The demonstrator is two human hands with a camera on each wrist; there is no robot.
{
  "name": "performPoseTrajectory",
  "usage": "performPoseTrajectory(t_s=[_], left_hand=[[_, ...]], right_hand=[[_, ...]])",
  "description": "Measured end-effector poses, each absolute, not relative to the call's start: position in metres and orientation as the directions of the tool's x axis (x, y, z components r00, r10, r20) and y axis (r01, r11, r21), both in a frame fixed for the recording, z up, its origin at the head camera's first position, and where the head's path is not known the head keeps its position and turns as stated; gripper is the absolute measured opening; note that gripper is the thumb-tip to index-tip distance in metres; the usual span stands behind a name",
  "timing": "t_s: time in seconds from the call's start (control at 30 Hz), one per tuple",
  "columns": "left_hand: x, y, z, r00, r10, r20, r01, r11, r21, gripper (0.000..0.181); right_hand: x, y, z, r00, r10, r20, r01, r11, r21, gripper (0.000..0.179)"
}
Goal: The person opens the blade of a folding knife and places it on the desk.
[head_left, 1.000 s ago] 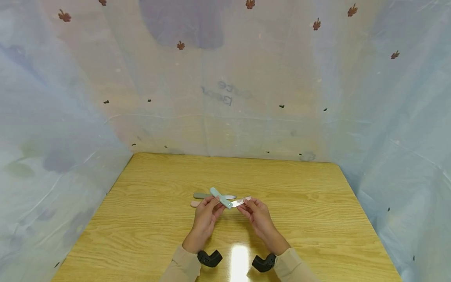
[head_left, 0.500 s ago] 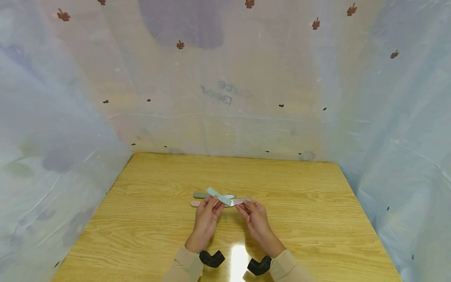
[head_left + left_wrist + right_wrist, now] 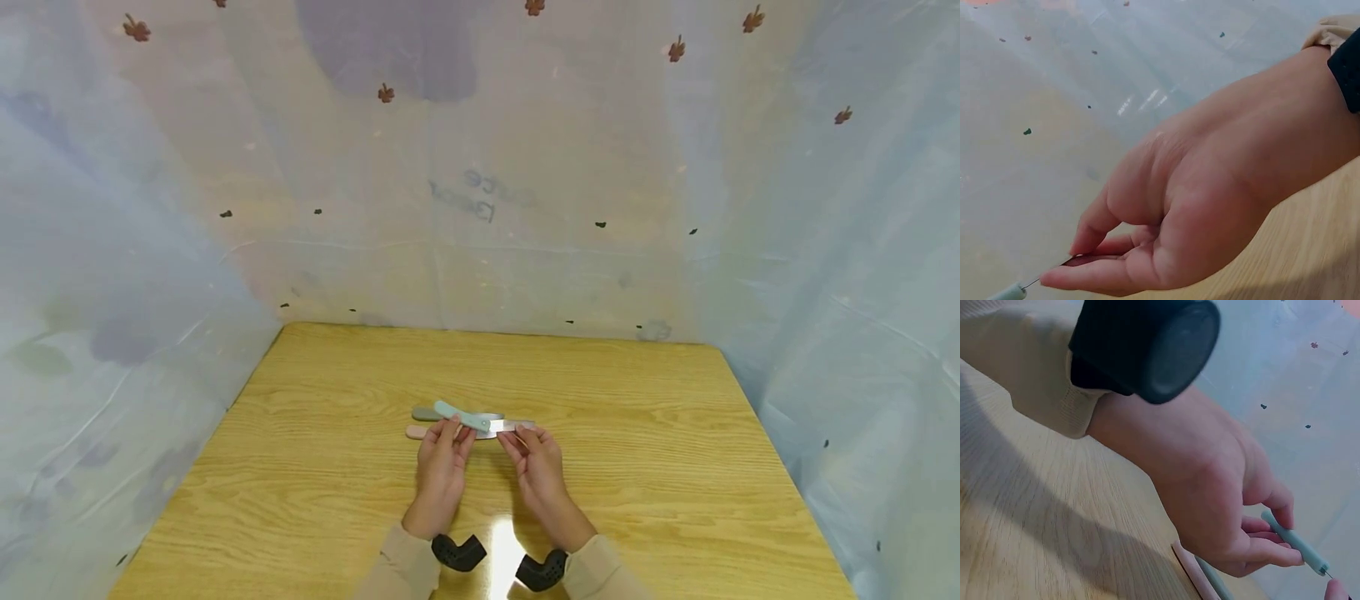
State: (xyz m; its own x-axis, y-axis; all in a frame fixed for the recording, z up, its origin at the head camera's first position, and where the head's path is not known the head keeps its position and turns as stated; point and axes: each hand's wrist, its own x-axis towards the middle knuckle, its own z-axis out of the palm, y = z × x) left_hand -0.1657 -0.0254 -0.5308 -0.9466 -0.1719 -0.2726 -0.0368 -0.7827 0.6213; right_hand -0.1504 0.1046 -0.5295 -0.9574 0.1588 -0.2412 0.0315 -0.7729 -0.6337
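Note:
In the head view, a folding knife with a mint handle point(image 3: 459, 415) and a shiny blade point(image 3: 504, 426) is held above the table. My left hand point(image 3: 441, 475) pinches the handle between thumb and fingers. The blade is gripped near its tip by my right hand point(image 3: 540, 471). The left wrist view has fingers pinching the blade, the mint handle point(image 3: 1009, 292) partly cut off at the corner. Fingers grip the mint handle point(image 3: 1297, 545) in the right wrist view. Behind the hands lie a green-handled knife point(image 3: 426, 413) and a pink-handled knife point(image 3: 414, 432), partly covered.
A wood-grain table point(image 3: 337, 500) lies under the hands. Patterned sheets point(image 3: 480, 275) stand around its back and sides. Black wrist cameras point(image 3: 459, 552) sit at both cuffs. Light glares off the table near its front.
The mint knife's blade has swung out, so blade and handle are closer to one straight line. Both forearms have drawn slightly nearer each other. The two other knives have stayed put.

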Motion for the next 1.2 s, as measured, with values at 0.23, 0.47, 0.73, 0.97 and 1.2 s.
performPoseTrajectory(t_s=[0.23,0.47,0.73,0.97,1.2], left_hand=[[-0.166,-0.019,-0.529,-0.936,-0.211,-0.281,-0.005,-0.792,0.610,0.019],[-0.165,-0.011,-0.526,-0.931,-0.251,-0.267,0.041,-0.795,0.605,0.015],[-0.167,-0.010,-0.522,-0.919,-0.270,-0.287,0.035,-0.781,0.623,0.019],[-0.168,-0.017,-0.520,-0.937,-0.236,-0.259,0.016,-0.767,0.642,0.031],[-0.176,-0.039,-0.515,-0.952,-0.150,-0.267,-0.085,-0.709,0.700,0.031]], right_hand=[[-0.149,0.100,-0.528,-0.958,0.213,-0.190,-0.042,-0.764,-0.644,0.015],[-0.148,0.093,-0.529,-0.936,0.291,-0.199,-0.098,-0.756,-0.647,0.015],[-0.151,0.095,-0.528,-0.945,0.263,-0.195,-0.076,-0.757,-0.649,0.011],[-0.159,0.102,-0.524,-0.962,0.201,-0.183,-0.015,-0.713,-0.701,0.006],[-0.170,0.110,-0.523,-0.968,0.155,-0.195,0.055,-0.630,-0.775,0.024]])
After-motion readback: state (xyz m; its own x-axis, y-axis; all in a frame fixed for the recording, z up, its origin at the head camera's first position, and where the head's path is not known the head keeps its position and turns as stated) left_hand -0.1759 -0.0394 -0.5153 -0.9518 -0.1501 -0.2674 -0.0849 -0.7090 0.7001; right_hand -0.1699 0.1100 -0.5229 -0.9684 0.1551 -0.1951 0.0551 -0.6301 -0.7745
